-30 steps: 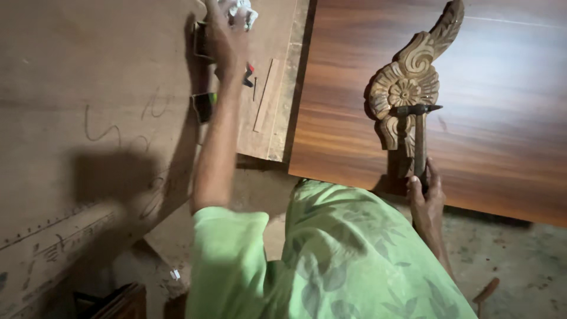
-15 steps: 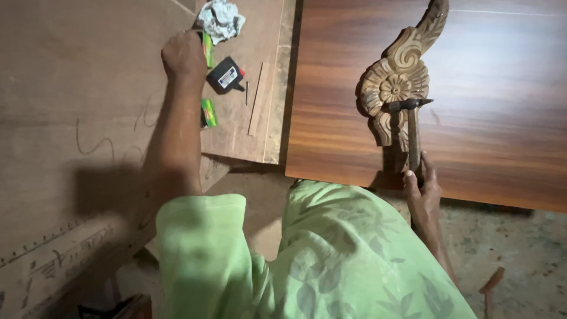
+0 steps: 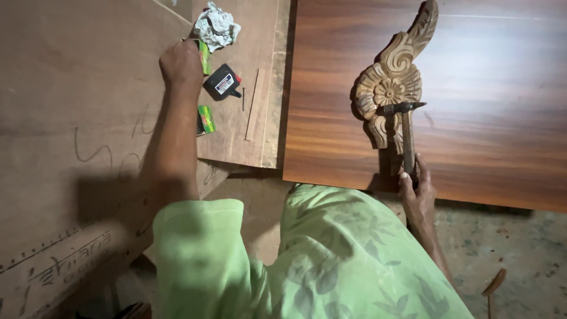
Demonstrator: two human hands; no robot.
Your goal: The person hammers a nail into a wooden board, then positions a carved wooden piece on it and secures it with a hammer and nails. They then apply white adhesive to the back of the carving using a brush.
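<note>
My right hand (image 3: pixel 417 192) grips the wooden handle of a hammer (image 3: pixel 405 127), whose metal head rests on a carved wooden ornament (image 3: pixel 391 82) lying on a glossy brown board (image 3: pixel 496 88). My left hand (image 3: pixel 181 64) reaches out over a plywood sheet (image 3: pixel 71 106), its fingers closed beside a green packet (image 3: pixel 204 56); whether it grips the packet is hidden. A small black box (image 3: pixel 222 81) and a crumpled white paper (image 3: pixel 215 26) lie just right of that hand. A second green packet (image 3: pixel 205 118) lies next to my forearm.
A thin wooden strip (image 3: pixel 251 103) lies on the plywood near its right edge. Pencil marks cover the lower left sheet. Concrete floor (image 3: pixel 514 260) shows at the bottom right, with a curved wooden piece (image 3: pixel 493 283) on it.
My left hand has drawn back from the top edge toward the green packet. The view has shifted, so the crumpled paper and black box now show. The right hand and hammer stay put.
</note>
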